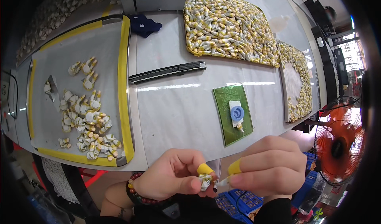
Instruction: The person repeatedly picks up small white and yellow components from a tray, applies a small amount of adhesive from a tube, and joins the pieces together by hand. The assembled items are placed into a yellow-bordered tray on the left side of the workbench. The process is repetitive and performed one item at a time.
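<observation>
My left hand is closed near the front edge of the table, with a beaded bracelet on its wrist. Between thumb and fingers it pinches a small white piece with yellow-green markings. My right hand is closed beside it, its thumb and fingers pinching a small white pointed piece whose tip reaches the left hand's piece. Yellow tape or finger covers wrap a fingertip on each hand. Just beyond the hands lies a green plate bearing a blue ring-shaped cup on a white pad.
A yellow-taped tray at left holds loose white and yellow pieces. A black box cutter lies mid-table. Two trays at the far right are packed with similar small pieces. An orange fan stands right; blue crates sit below.
</observation>
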Demonstrator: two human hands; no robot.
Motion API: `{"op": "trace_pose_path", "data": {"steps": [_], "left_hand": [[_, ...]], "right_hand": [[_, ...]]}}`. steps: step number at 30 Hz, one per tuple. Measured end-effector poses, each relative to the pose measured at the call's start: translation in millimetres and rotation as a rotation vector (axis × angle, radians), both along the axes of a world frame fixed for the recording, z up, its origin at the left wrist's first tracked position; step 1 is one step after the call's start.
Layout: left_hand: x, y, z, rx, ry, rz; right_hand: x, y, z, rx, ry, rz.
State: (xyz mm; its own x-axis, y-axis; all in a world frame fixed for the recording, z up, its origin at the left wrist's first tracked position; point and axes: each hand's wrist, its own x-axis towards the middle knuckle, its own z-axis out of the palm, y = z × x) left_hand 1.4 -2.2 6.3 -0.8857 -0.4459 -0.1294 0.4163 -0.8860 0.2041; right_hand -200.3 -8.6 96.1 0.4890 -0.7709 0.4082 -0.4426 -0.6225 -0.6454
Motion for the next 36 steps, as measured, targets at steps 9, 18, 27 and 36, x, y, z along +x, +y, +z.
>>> {"op": "trace_pose_path", "data": {"steps": [9,18,27,36], "left_hand": [[-1.9,-0.1,-1.6,0.056,0.019,-0.08],[-4.7,-1.0,2.0,0.083,0.012,-0.117],[-4.4,-1.7,10.3,-0.104,-0.073,0.065],[-3.3,-8.4,16.2,-0.931,-0.431,0.438]], "right_hand": [[5.0,-5.4,-3.1,-0.081,0.13,0.136],[8.6,-4.1,-3.2,-0.028,0.152,0.118],[2.6,-1.0,-10.5,-0.153,0.045,0.146],[-4.0,16.7,-9.7,-0.176,0.036,0.1]]}}
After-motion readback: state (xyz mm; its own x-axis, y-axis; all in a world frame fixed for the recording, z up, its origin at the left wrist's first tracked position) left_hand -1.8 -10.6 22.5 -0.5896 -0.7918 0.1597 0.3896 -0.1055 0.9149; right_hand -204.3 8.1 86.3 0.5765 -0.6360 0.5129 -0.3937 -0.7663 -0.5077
